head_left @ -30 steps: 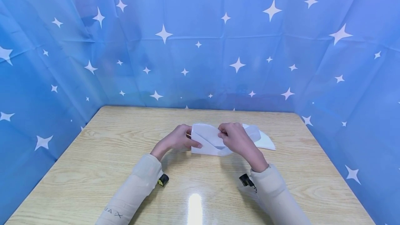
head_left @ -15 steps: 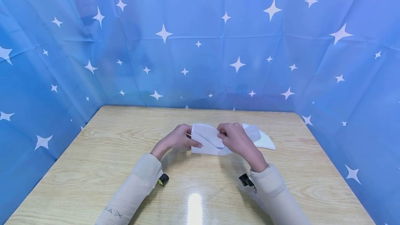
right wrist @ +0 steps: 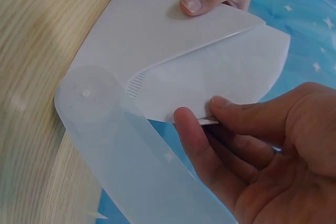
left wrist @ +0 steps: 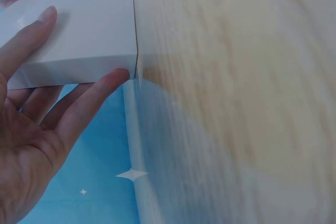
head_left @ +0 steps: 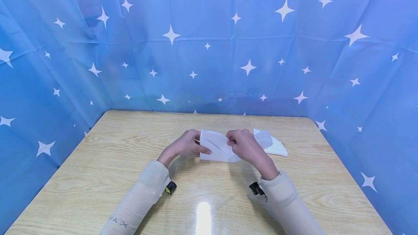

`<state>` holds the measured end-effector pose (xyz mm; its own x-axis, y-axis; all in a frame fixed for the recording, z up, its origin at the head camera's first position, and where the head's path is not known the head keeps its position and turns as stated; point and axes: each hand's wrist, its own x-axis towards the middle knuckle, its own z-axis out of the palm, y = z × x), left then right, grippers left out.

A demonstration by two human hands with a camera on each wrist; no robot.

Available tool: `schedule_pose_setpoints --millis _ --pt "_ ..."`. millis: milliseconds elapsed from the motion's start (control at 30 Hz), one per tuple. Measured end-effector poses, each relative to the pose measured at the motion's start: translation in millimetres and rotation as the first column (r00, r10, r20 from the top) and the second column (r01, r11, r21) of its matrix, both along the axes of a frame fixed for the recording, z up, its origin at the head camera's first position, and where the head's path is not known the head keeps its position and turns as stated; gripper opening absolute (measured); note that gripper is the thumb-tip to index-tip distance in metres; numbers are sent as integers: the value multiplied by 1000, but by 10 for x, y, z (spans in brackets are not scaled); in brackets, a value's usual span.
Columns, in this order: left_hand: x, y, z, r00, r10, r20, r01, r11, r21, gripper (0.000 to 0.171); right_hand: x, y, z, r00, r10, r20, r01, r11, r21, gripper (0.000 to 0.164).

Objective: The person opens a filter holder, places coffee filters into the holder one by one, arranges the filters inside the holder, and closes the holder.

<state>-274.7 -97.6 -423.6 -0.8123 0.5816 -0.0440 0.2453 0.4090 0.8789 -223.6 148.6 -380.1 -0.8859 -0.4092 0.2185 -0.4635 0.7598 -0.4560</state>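
Note:
In the head view my left hand (head_left: pixel 190 143) grips the left end of a flat white holder (head_left: pixel 212 155) that stands on its long edge. Its thumb lies on the front face, and the other fingers reach behind and beneath. Inside the slanted opening sit white fan-shaped papers (right wrist: pixel 210 72) with a crimped edge, which look like coffee filters. My right hand (head_left: pixel 245 144) pinches their edge between thumb and fingertips. From the holder's corner a translucent rounded lid (right wrist: pixel 142 156) swings out, partly hidden behind the right hand in the head view.
More white fan-shaped papers (head_left: pixel 277 148) lie flat on the wooden table (head_left: pixel 137 133) right of the holder, partly behind the lid. A blue curtain (head_left: pixel 209 61) with white stars encloses the back and sides. Small black cameras (head_left: pixel 256 188) hang at both wrists.
My right hand has shifted slightly left, and the papers it pinches sit a little further into the holder. The left hand and holder stay almost where they were.

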Motion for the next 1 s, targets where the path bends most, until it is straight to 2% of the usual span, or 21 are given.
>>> schedule_pose_setpoints --millis 233,367,467,667,1000 --pt "-1 1 1 1000 -1 5 1 1000 -1 29 3 -20 2 1000 8 -1 -8 1000 18 41" --pt "0 2 1 1000 -3 8 3 1000 3 29 15 -29 5 1000 17 11 -17 999 43 46" --pt "0 1 -1 1000 0 8 0 1000 3 29 26 -37 9 1000 13 21 -14 998 59 43" --pt "8 0 2 1000 8 11 -8 1000 5 30 30 -50 2 999 11 31 -14 997 79 24" --pt "7 -2 4 1000 10 26 -10 1000 8 29 10 -55 -42 999 25 47 -30 995 93 27"
